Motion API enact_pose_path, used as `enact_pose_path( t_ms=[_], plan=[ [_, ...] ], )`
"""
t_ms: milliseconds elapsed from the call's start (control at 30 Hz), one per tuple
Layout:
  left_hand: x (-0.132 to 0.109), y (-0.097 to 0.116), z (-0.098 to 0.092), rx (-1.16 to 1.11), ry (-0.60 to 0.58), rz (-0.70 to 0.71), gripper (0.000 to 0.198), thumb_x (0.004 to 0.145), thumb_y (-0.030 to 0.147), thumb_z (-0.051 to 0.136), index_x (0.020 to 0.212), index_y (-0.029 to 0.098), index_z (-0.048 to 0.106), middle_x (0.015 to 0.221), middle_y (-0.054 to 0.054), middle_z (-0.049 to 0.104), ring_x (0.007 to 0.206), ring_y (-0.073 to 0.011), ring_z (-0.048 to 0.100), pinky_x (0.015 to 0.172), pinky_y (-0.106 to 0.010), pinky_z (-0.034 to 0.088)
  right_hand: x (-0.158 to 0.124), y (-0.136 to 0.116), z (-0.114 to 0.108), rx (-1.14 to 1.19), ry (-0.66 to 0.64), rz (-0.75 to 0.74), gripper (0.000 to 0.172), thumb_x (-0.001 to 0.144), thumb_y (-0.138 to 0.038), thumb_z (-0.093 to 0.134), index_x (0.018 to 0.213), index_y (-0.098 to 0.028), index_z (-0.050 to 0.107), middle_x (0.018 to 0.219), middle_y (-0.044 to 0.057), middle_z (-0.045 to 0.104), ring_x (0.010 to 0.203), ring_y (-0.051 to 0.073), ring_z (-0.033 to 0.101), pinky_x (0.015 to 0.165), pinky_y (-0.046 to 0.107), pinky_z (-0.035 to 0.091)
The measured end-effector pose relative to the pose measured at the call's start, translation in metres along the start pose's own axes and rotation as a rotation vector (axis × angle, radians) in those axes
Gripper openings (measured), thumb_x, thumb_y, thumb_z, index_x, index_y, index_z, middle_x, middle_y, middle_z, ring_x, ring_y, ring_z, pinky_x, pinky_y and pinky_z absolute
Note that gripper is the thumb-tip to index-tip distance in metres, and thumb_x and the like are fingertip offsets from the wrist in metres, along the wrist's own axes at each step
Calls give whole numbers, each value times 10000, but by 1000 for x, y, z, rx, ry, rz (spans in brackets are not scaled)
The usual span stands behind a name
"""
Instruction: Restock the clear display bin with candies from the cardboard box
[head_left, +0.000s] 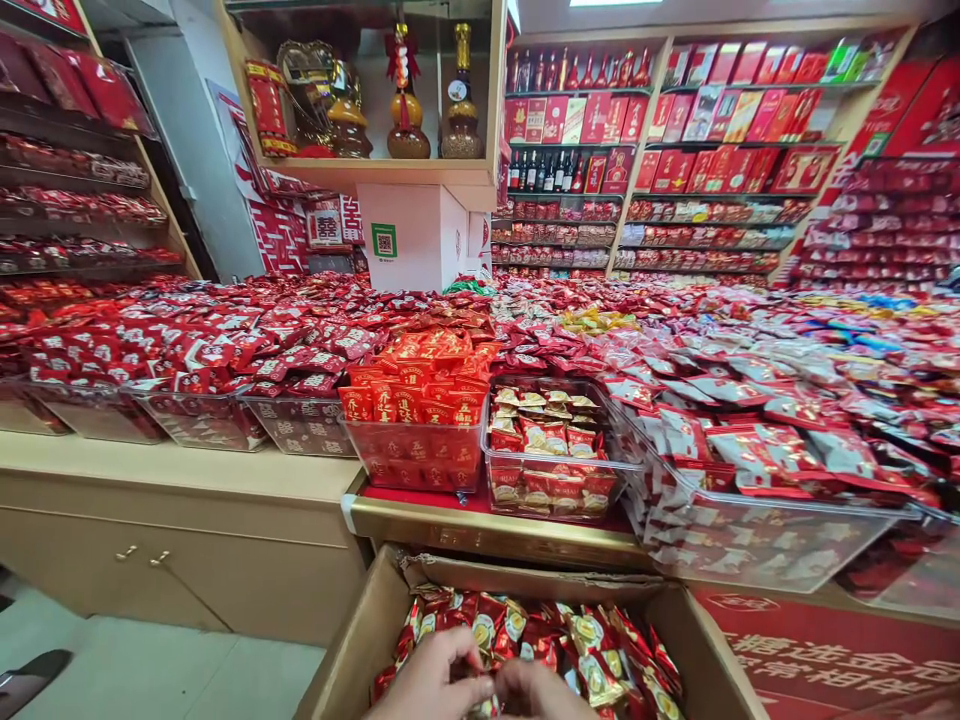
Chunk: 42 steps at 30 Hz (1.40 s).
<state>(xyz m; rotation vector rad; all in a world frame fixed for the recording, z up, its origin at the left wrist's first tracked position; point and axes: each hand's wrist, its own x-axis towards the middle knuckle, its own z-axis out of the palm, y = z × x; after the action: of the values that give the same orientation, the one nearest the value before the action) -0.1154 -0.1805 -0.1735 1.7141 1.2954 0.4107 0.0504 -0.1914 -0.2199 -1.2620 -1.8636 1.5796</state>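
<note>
At the bottom of the head view, my left hand (442,672) and my right hand (538,690) are side by side inside an open cardboard box (720,660). Their fingers are curled in and nearly meet. Whatever they pinch is hidden behind the fingers. Around and beyond them lie many small red-and-gold wrapped candy packets (592,630) that fill the box. Just past the box, a clear plastic bin (559,465) holds similar packets stacked in rows.
Left of that bin stands one with orange-red packets (420,450). A large bin of red-and-white packets (750,530) is at the right. A gold-edged counter (480,527) runs behind the box. Shelves of boxes and bottles (570,120) line the back wall. Cabinet doors (142,560) face the tiled floor.
</note>
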Motion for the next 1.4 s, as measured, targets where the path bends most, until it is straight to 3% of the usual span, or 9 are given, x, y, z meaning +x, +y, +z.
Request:
enact_pose_path(
  t_ms=[267, 467, 567, 733, 933, 1033, 1133, 1233, 1400],
  plan=[
    [18, 67, -7, -368, 234, 75, 311, 700, 412, 518, 552, 138, 527, 505, 46, 473, 489, -83, 400, 491, -196, 315, -25, -63, -36, 398, 140, -45, 354, 659, -508, 540, 716, -166, 470, 552, -48, 488, 490, 94, 498, 489, 213, 374],
    [21, 64, 9, -838, 229, 18, 390, 738, 512, 432, 655, 142, 526, 523, 25, 497, 472, -94, 433, 478, -211, 342, -31, -65, -46, 521, 234, -38, 334, 666, -479, 559, 683, -156, 477, 527, -31, 534, 478, 93, 518, 491, 214, 386],
    [18, 61, 10, -760, 236, 77, 334, 683, 450, 551, 805, 139, 566, 640, 1, 558, 567, -113, 478, 540, -219, 371, -29, -60, -43, 532, 269, -27, 326, 675, -479, 549, 687, -162, 479, 539, -17, 551, 495, 106, 525, 505, 230, 396],
    [16, 48, 9, -561, 281, 63, 234, 616, 336, 649, 678, 114, 606, 637, -14, 577, 614, -127, 477, 587, -225, 371, -20, -51, -32, 377, 345, -121, 267, 661, -419, 587, 723, -172, 507, 618, -8, 540, 569, 117, 501, 532, 233, 387],
    [12, 37, 5, -847, 164, 133, 376, 700, 491, 523, 682, 122, 594, 606, -13, 558, 565, -113, 470, 540, -217, 346, -26, -62, -30, 252, 423, -220, 237, 688, -397, 557, 672, -185, 452, 571, -29, 489, 545, 102, 453, 513, 216, 370],
    [8, 34, 3, -1075, 98, 137, 446, 785, 526, 354, 844, 139, 567, 725, -44, 589, 616, -129, 516, 551, -226, 353, -40, -98, -56, 126, 489, -266, 227, 720, -393, 523, 686, -171, 487, 623, 7, 555, 583, 119, 500, 535, 225, 395],
    [7, 30, 2, -1045, 116, 125, 345, 807, 434, 396, 844, 130, 555, 729, -44, 593, 613, -113, 523, 543, -209, 338, -40, -148, -101, 7, 723, -383, 217, 712, -379, 535, 714, -163, 518, 657, 28, 594, 600, 131, 536, 544, 229, 417],
    [8, 27, 4, -988, 74, 99, 306, 804, 407, 420, 827, 131, 551, 713, -33, 592, 603, -102, 520, 538, -203, 332, -11, -187, -151, -99, 908, -420, 198, 690, -345, 558, 731, -153, 538, 662, 42, 611, 581, 133, 556, 528, 231, 436],
    [11, 21, 8, -837, 20, 115, 266, 720, 392, 548, 772, 131, 549, 654, -12, 582, 562, -96, 504, 522, -205, 344, 61, -195, -190, -20, 820, -136, 118, 680, -225, 527, 598, -150, 486, 597, 62, 607, 541, 139, 587, 465, 206, 442]
  ],
)
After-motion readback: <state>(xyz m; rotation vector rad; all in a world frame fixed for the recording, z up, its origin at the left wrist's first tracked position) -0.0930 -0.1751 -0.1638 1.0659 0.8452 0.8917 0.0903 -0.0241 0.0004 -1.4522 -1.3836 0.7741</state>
